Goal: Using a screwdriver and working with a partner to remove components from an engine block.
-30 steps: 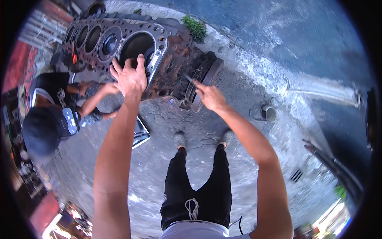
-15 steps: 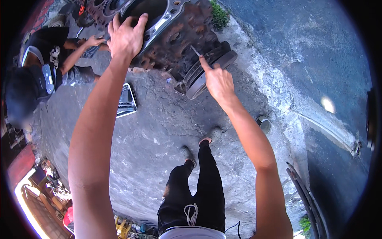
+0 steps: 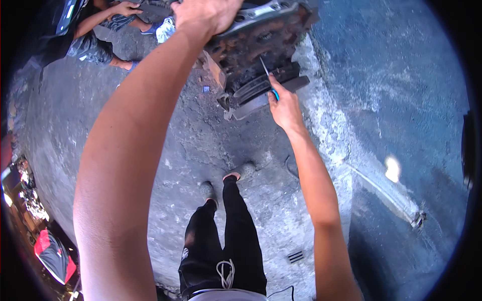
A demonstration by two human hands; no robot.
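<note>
The right grip (image 3: 287, 106) is closed around a slim tool (image 3: 265, 66) with a blue handle, its index finger stretched out along it toward the thin metal shaft. The shaft points ahead of the right grip, away from the person, to the rusty side of a big engine block (image 3: 268, 36); whether the tip touches that side, I cannot tell. Just to the left of the right grip, and reaching past it on the far side, is a dark round wheel (image 3: 253, 104) at the end of the block.

The left grip (image 3: 208, 12) is farther ahead and to the left, at the near edge of the block's top face. Its fingertips are cut off by the upper rim of the view, so I cannot tell how far it is open or whether it has hold of anything.

Left of the left grip is a co-worker's hand (image 3: 126, 8). Well below both grips, toward the person, grey shoes (image 3: 246, 171) stand on the concrete floor (image 3: 196, 145).
</note>
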